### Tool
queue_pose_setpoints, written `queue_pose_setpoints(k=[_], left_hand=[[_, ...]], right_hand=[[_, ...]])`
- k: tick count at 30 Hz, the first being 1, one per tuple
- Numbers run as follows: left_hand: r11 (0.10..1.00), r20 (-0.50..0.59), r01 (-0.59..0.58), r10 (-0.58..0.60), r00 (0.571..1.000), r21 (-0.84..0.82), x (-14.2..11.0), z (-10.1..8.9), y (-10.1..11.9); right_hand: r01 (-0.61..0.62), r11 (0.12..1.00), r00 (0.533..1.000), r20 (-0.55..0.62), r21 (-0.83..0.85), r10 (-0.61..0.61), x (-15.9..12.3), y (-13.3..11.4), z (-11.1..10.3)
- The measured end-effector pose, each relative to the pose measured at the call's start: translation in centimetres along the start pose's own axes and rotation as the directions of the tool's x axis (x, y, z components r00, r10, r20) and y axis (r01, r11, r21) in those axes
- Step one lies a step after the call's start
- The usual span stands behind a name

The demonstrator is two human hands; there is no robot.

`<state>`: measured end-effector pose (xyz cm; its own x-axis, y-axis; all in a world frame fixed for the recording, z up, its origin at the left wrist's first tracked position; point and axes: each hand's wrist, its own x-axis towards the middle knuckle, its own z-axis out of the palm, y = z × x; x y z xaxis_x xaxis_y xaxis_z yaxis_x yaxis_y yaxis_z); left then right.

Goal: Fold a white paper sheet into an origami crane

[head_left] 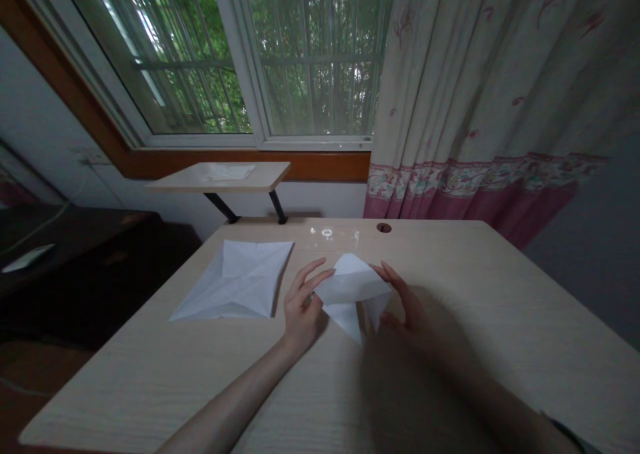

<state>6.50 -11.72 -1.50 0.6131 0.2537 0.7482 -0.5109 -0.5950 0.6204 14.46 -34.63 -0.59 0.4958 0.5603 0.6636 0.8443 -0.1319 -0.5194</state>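
Note:
Between my two hands is a folded piece of white paper [353, 287], with a pointed flap hanging down at its lower left and another at its lower right. My left hand [304, 307] grips its left edge, thumb below and fingers along the upper side. On the right side, my right hand [404, 307] pinches the paper between thumb and fingers, its back in shadow. To the left of my left hand lies a creased white paper sheet [245, 281], spread on the pale wooden table [200, 381].
A small raised shelf [185, 177] on black legs stands at the table's back left, with white paper [230, 173] on it. A round cable hole [384, 228] sits near the back edge. Behind are a barred window [320, 61] and a curtain [450, 107]. Dark furniture [80, 241] stands at left.

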Motion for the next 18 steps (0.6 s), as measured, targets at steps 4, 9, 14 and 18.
queue_pose_setpoints(k=[4,9,14,18], left_hand=[[0.993,-0.036,0.089,-0.092,0.995,-0.079,-0.1,0.2,0.1],[0.894,-0.081,0.372,-0.403,0.912,-0.251,-0.9,0.9,0.0],[0.781,-0.013,0.522,-0.560,0.829,-0.342,-1.4,1.2,-0.5],[0.709,0.060,0.586,-0.616,0.785,-0.393,-0.8,1.2,-0.7]], right_hand=[[-0.001,0.995,0.997,-0.082,-0.103,-0.007,0.0,0.1,0.0],[0.020,0.993,0.973,-0.228,-0.115,-0.046,0.5,0.7,-0.5],[-0.056,0.990,0.925,-0.380,-0.128,0.003,0.8,1.4,-0.6],[-0.204,0.971,0.898,-0.419,-0.124,0.136,0.4,2.6,-0.2]])
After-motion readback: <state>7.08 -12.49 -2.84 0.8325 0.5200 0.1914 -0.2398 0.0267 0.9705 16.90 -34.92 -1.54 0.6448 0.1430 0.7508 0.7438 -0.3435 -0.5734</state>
